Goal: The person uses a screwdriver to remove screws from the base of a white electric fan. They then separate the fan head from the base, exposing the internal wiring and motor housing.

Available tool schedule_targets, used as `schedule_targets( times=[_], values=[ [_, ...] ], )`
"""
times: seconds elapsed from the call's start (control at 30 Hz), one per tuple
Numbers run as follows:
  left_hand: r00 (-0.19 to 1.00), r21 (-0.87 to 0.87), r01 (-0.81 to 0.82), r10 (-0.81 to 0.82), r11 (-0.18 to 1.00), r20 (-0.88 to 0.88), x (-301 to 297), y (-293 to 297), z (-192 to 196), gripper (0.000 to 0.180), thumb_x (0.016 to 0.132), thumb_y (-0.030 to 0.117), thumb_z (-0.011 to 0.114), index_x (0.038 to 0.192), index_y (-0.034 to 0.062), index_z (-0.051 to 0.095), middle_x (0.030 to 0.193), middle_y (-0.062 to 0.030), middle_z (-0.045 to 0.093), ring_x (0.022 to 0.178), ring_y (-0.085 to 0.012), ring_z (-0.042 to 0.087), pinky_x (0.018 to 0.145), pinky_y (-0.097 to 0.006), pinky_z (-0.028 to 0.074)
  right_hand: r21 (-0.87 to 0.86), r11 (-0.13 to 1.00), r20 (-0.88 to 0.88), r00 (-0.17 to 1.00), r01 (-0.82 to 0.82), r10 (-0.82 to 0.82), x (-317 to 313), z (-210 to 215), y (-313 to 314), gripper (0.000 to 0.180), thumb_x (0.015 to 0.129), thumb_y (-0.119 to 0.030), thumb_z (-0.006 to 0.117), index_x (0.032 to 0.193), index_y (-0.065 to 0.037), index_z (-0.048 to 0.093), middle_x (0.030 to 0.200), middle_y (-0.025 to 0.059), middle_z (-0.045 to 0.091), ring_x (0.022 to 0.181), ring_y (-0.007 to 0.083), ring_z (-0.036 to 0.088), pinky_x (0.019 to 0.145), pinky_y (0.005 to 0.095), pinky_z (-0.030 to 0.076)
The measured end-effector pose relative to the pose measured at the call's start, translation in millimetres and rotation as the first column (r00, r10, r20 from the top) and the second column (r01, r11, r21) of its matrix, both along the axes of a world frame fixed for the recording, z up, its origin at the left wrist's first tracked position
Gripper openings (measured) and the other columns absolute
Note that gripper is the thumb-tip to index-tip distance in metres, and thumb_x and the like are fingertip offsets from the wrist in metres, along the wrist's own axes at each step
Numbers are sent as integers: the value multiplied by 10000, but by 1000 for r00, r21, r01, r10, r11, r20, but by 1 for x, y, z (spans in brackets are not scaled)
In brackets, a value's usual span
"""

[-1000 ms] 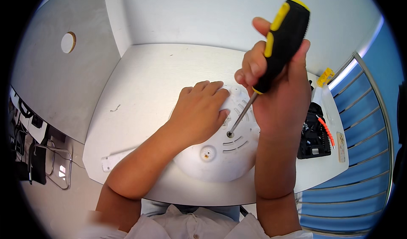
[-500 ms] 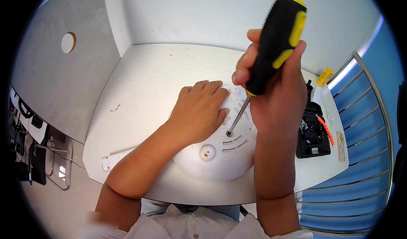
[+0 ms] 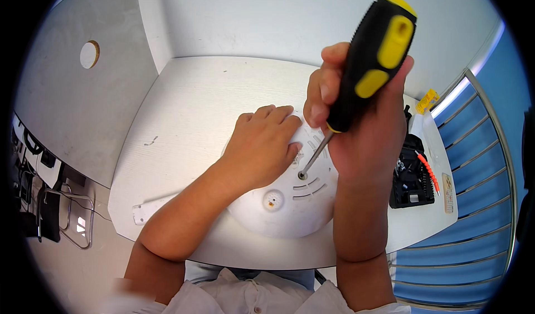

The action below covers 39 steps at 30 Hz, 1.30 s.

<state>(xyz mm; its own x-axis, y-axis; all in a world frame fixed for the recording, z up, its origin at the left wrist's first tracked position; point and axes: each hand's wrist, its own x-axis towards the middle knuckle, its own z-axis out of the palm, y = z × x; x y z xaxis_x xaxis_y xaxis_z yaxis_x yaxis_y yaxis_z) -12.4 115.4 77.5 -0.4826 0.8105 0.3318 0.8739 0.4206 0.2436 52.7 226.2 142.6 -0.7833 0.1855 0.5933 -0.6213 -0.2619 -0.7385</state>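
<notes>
My right hand (image 3: 362,113) is wrapped round the thick black-and-yellow handle of a screwdriver (image 3: 370,63). The screwdriver leans, its handle up and to the right. Its metal shaft runs down into a recessed hole in a white round plastic housing (image 3: 295,219), and the tip is hidden inside. Curved slots and another round recess with a rusty spot mark the housing. Flat on the housing's far left part rests my left hand (image 3: 262,144), fingers stretched out, thumb near the hole. A white bar-shaped piece (image 3: 153,207) sticks out left from under my left forearm; its join is hidden.
All this lies on a white table (image 3: 195,96). At its right stand an open black tool case (image 3: 412,188), an orange flexible shaft (image 3: 428,172) and a yellow box (image 3: 427,100). A metal railing (image 3: 490,119) borders the right side. A grey panel (image 3: 95,108) stands left.
The screwdriver's handle has turned and tilted slightly right and down with my right hand, showing more yellow. Its tip stays in the same hole. My left hand has not moved.
</notes>
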Motion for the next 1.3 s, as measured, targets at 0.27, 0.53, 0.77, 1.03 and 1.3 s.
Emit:
schedule_targets(
  times=[0.27, 0.53, 0.77, 1.03, 1.3],
  values=[
    [998, 119, 51, -47, 992, -36, 1, -7, -7, 348, 805, 226, 614, 1105, 63, 544, 1220, -120, 512, 1110, -279, 483, 860, -416, 390, -140, 986, -101, 992, -90, 76, 3, -4, 9, 652, 888, -610, 368, 1171, -29, 454, 663, 56, 469, 468, 114, 412, 419, 223, 297],
    [995, 30, 76, -78, 997, 61, 6, -17, 5, 361, 784, 232, 641, 1102, 86, 551, 1233, -107, 499, 1135, -279, 469, 861, -414, 389, 0, 998, 24, 997, -67, 67, 11, 4, 2, 679, 933, -530, 346, 1288, 49, 367, 709, 70, 497, 583, 162, 525, 491, 284, 458],
    [994, 133, 104, -98, 986, -51, 6, -14, -3, 363, 756, 218, 674, 1074, 83, 562, 1229, -111, 499, 1128, -289, 470, 846, -414, 391, -113, 967, -201, 959, -227, 201, 7, -6, 9, 560, 957, -493, 319, 1289, -45, 378, 638, 37, 454, 438, 92, 376, 374, 221, 323],
    [995, 122, 93, -89, 988, -40, 7, -14, -4, 379, 746, 218, 682, 1080, 87, 559, 1201, -105, 505, 1099, -274, 476, 841, -408, 389, -19, 984, -121, 978, -175, 172, 5, -6, 12, 629, 919, -529, 381, 1255, 3, 366, 826, 71, 485, 559, 134, 491, 459, 253, 422],
    [994, 117, 97, -91, 988, -54, 6, -15, -5, 369, 774, 218, 656, 1102, 84, 553, 1227, -107, 497, 1129, -286, 466, 873, -416, 386, -2, 976, -219, 953, -216, 210, 9, -8, 11, 563, 967, -430, 341, 1332, -1, 337, 769, 73, 509, 507, 113, 453, 413, 232, 372]
  ],
)
